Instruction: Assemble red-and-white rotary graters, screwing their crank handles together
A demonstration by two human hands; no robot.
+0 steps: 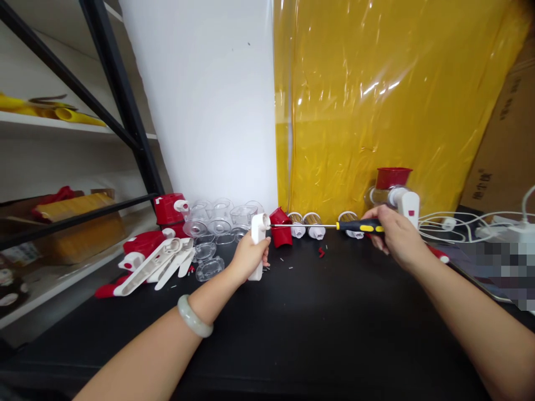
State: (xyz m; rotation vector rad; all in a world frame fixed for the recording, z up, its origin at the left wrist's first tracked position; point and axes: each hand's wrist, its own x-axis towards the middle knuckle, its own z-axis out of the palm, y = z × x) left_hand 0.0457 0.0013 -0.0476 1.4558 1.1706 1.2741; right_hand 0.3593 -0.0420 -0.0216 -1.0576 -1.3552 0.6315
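A white plastic part (258, 228) is gripped upright by the left hand (246, 256), its fingers wrapped around the middle, above the black table (326, 328). A screwdriver (360, 226) is held level by its black-and-yellow handle in the right hand (399, 235). The 2 hands are kept well apart, bridged by the shaft, whose tip is pointed at the round boss near the part's upper end; whether a screw is engaged cannot be told. Behind the shaft, a red curved piece (281, 236) and 3 perforated drums (316, 228) are lined up. To the left, clear plastic cups (220, 210), white handles (152, 267) and a red housing (169, 208) are grouped. Beside the right hand, a unit topped by a red hopper (393, 177) is seen.
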